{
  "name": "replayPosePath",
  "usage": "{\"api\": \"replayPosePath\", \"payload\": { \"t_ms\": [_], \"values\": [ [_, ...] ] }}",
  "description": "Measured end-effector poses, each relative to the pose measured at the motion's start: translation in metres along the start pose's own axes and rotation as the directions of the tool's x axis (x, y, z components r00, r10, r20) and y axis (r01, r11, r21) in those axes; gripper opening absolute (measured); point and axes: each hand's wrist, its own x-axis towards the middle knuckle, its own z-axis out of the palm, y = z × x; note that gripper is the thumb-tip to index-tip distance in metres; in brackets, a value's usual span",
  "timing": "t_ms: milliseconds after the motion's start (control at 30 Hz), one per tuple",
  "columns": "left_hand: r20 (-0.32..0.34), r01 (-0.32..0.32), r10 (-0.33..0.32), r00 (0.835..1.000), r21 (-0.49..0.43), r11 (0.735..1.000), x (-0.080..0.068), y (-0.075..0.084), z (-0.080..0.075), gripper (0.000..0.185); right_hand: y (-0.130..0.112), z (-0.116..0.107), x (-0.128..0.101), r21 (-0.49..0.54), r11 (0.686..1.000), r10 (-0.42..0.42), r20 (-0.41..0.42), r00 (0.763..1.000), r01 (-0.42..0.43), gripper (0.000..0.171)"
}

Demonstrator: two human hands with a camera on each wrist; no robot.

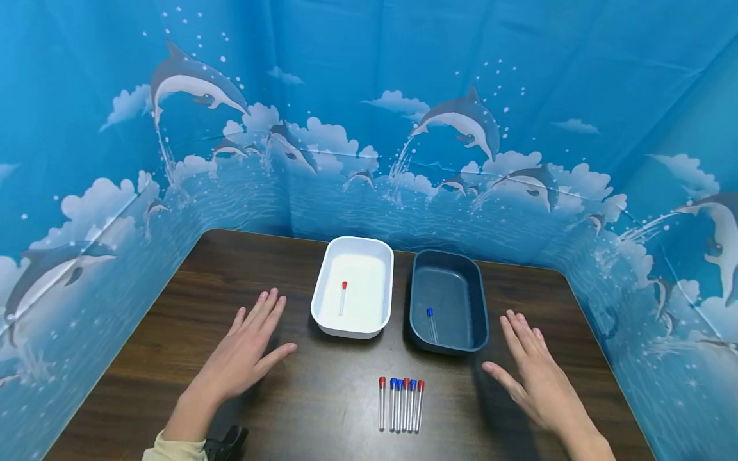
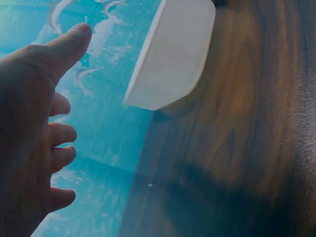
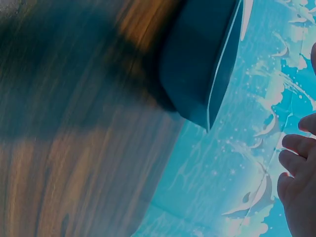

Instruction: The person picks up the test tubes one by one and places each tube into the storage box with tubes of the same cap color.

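My left hand (image 1: 245,355) hovers over the table left of the white bin (image 1: 352,334), fingers straight and thumb spread, holding nothing. To the right of the dark blue-grey bin (image 1: 450,347), my right hand (image 1: 533,381) is likewise spread and holds nothing. A red-capped tube (image 1: 343,298) lies inside the white bin. In the dark bin lies a blue-capped tube (image 1: 432,324). Between the hands, nearer the front, several clear tubes (image 1: 405,406) with red or blue caps lie side by side. The left wrist view shows the white bin's side (image 2: 173,54); the right wrist view shows the dark bin's side (image 3: 195,64).
The dark wood table (image 1: 277,410) has rounded far corners. A blue curtain (image 1: 346,128) printed with dolphins and clouds surrounds its back and sides. A black strap (image 1: 227,443) sits at the left wrist, by a light sleeve (image 1: 175,448).
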Motion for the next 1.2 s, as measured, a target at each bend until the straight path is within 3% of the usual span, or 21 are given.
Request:
{"api": "replayPosePath", "payload": {
  "t_ms": [333, 600, 867, 1200],
  "values": [
    [-0.036, -0.033, 0.028, 0.999, -0.154, 0.988, 0.026, -0.014, 0.034, 0.082, -0.007, 0.009, -0.001, 0.009, 1.0, 0.001, 0.02, 1.0, -0.001, 0.087],
    [0.0, -0.033, 0.033, 0.999, -0.222, 0.974, 0.053, -0.018, 0.051, 0.083, -0.011, 0.016, -0.004, 0.021, 1.0, -0.01, 0.03, 0.999, 0.01, 0.084],
    [0.037, -0.021, 0.032, 0.999, -0.268, 0.963, 0.067, -0.021, 0.062, 0.081, -0.021, 0.023, -0.007, 0.046, 0.999, -0.002, 0.062, 0.998, -0.001, 0.083],
    [0.053, -0.024, 0.041, 0.998, -0.297, 0.955, 0.074, -0.026, 0.068, 0.082, -0.043, 0.044, -0.015, 0.146, 0.98, -0.142, 0.039, 0.989, 0.135, 0.072]
  ]
}}
